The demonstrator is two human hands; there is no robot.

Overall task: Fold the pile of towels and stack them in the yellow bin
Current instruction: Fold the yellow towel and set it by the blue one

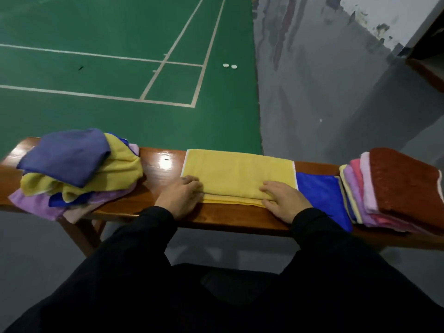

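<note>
Worktop is varnished wood, super glossy, throwing back a bright glare. Yellow towel looks like soft matt terry cloth. Blue cloth next to it is smoother, more microfiber-ish. Brown towel has a rough, nubby pile. Green court floor is matt; grey floor is shiny and reflective.

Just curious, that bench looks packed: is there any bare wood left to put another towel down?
One bare patch of bench shows between the unfolded towel pile and the yellow towel under both hands, left hand, right hand. A thin strip runs along the near edge. Rightward it is crowded: the blue towel abuts the folded stack.
</note>
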